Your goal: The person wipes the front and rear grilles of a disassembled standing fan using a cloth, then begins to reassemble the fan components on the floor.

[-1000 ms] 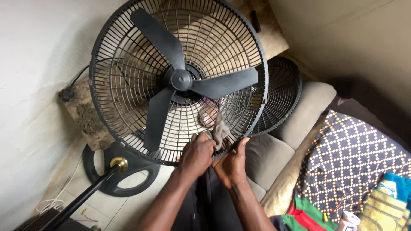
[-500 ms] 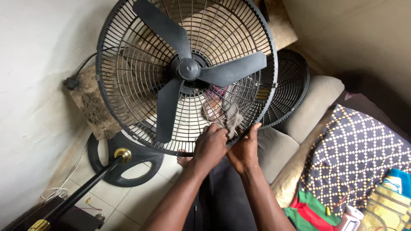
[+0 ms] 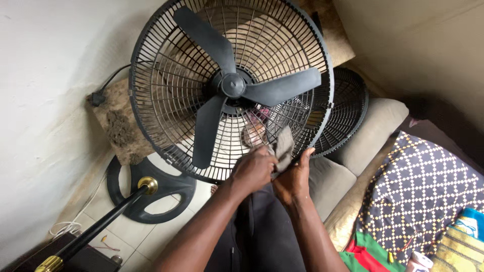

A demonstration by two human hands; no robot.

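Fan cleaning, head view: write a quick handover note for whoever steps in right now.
Left hand: pinches a grey cloth against the fan's rear grille, low on its right side.
Right hand: grips the grille rim beside the cloth and steadies it.
Fan: front grille is off and leans behind, against the cushion. The three blades are still mounted. Base and pole lie on the tiles.
Done: fan opened, wiping under way.
Left: cannot tell how much of the grille is wiped; refitting the front grille.

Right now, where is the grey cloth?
The grey cloth sits low in the middle of the head view, pinched between the left hand and right hand, pressed against the lower right rim of the black fan guard.
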